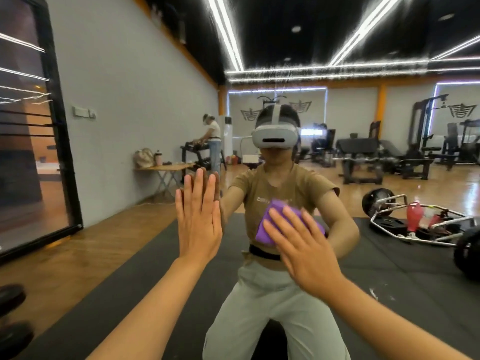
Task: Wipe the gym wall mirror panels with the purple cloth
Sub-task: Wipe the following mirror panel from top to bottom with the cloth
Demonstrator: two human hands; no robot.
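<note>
The wall mirror (pixel 135 105) fills almost the whole view and reflects the gym and me crouching in front of it. My left hand (pixel 198 219) lies flat against the glass, fingers straight and pointing up. My right hand (pixel 301 245) presses the folded purple cloth (pixel 270 224) against the mirror with straight, spread fingers. The cloth shows above and to the left of that hand. Streaks show on the upper glass.
A black-framed panel (pixel 59 141) stands at the left. Dark dumbbells (pixel 10 318) lie at the lower left. Reflected in the glass are a hex bar with plates (pixel 420 222), benches, machines, a folding table and another person (pixel 213 141) far behind.
</note>
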